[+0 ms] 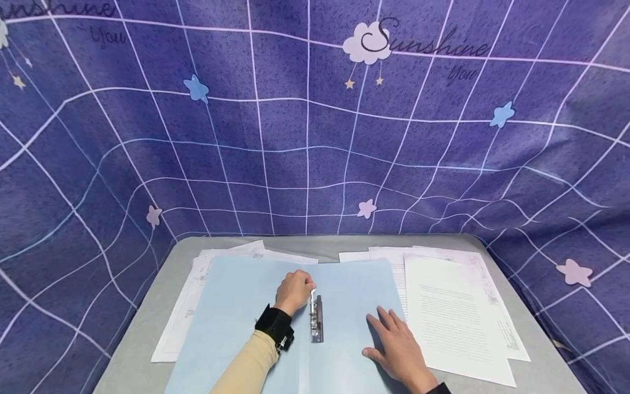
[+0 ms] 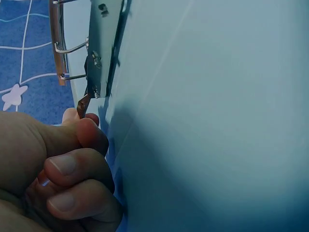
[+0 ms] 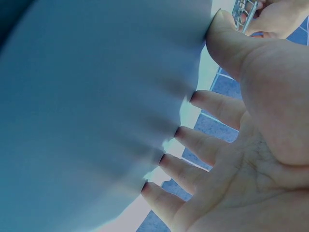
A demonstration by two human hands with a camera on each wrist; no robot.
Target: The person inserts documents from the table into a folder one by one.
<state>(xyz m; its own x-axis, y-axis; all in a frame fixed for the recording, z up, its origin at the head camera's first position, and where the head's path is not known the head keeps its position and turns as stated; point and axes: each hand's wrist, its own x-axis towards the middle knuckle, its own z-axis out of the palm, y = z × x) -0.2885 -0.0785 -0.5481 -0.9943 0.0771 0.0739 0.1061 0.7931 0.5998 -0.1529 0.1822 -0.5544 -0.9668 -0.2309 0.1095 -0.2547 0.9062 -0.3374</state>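
A light blue folder (image 1: 246, 306) lies spread open on the table, with a metal ring binder clip (image 1: 317, 328) near its middle fold. My left hand (image 1: 293, 290) is at the far end of the clip. In the left wrist view its thumb and index finger pinch the small metal lever (image 2: 83, 106) there, the other fingers curled below. Thin curved rings (image 2: 72, 50) stand out from the clip's base plate (image 2: 104, 53) and meet a narrow bar. My right hand (image 1: 398, 347) rests on the folder's right panel, fingers spread, fingertips touching it in the right wrist view.
Printed papers (image 1: 169, 334) stick out from under the folder's left side. On the right, more sheets overlap, a text page (image 1: 458, 323) on top. The grey table (image 1: 133, 350) ends at a purple patterned cloth (image 1: 315, 137) hanging behind and at both sides.
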